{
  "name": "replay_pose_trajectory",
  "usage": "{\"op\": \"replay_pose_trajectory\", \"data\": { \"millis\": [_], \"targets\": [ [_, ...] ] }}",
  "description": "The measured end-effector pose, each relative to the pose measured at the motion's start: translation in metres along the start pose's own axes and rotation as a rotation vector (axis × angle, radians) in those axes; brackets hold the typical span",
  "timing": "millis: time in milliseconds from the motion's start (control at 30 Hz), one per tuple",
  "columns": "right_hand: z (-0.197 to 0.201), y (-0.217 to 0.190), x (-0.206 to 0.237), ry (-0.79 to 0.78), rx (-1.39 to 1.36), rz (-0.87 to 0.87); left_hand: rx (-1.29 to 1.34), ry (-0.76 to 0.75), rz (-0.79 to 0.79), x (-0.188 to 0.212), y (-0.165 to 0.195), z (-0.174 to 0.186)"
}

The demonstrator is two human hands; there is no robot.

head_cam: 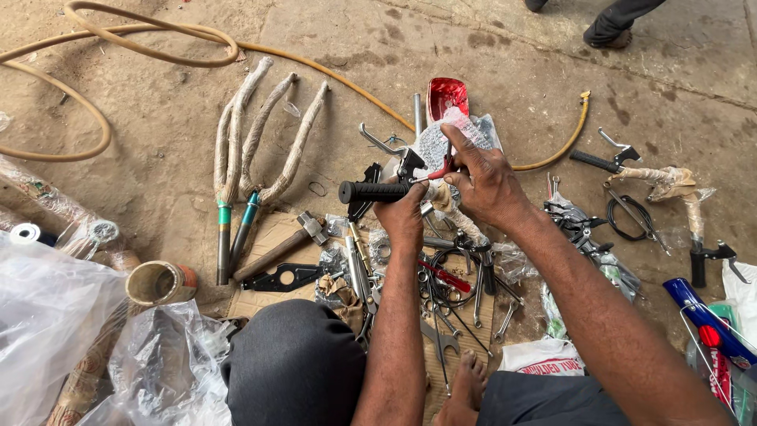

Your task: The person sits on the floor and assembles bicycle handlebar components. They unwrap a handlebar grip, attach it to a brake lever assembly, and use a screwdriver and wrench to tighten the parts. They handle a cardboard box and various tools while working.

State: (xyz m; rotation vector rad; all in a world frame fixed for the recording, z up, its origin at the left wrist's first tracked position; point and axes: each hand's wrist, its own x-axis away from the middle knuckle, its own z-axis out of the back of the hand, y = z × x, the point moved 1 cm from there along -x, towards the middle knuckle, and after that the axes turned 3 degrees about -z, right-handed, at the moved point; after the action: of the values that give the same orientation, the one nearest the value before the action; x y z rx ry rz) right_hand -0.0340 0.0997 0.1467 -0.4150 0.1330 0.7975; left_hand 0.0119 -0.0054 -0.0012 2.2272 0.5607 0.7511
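Gripping a handlebar (402,192) at its bar just right of the black grip (374,192), left hand (404,217) closed around it, held up over the tool pile (441,292) on the cardboard (264,233). Right hand (485,183) clamped on red-handled pliers (441,167), nose set against the brake lever (378,142) mount at the top of the bar. Long axis of the grip running nearly level, left to right, free end pointing left toward the wrapped fork (260,142); lever curving up and left from the clamp. Done so far, by the look of it: grip seated on the bar, lever body fitted. Left, as a judgement only: tightening or cable work at the mount, bubble wrap (445,134) about the far end not yet off. Exact bite of the pliers hidden behind fingers, so hard to tell what is pinched. Behind the handlebar, a red mirror (447,96) and a tan hose (142,43) looping across the concrete. Left of the pile, a hammer (284,243) and a black bracket (285,277). Right of the handlebar, well apart, a second wrapped bar (670,185) with its own lever and a coiled black cable (631,217). Below the pile, a bare foot (467,386) resting among spanners (441,335).
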Motion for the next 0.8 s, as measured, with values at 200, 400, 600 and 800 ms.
{"op": "replay_pose_trajectory", "data": {
  "millis": [200,400,600,800],
  "targets": [
    [-0.001,0.0,-0.004,-0.047,0.196,0.085,-0.06,0.023,0.034,0.001,0.003,-0.001],
    [0.014,-0.016,-0.009,-0.014,0.417,0.511,-0.157,0.025,0.053,0.001,0.002,-0.002],
    [0.012,-0.025,-0.034,-0.29,0.117,-0.067,-0.168,-0.001,0.032,0.0,-0.002,0.0],
    [0.016,-0.027,-0.043,-0.409,0.132,-0.177,-0.013,-0.012,0.04,-0.002,-0.002,0.002]
  ]
}}
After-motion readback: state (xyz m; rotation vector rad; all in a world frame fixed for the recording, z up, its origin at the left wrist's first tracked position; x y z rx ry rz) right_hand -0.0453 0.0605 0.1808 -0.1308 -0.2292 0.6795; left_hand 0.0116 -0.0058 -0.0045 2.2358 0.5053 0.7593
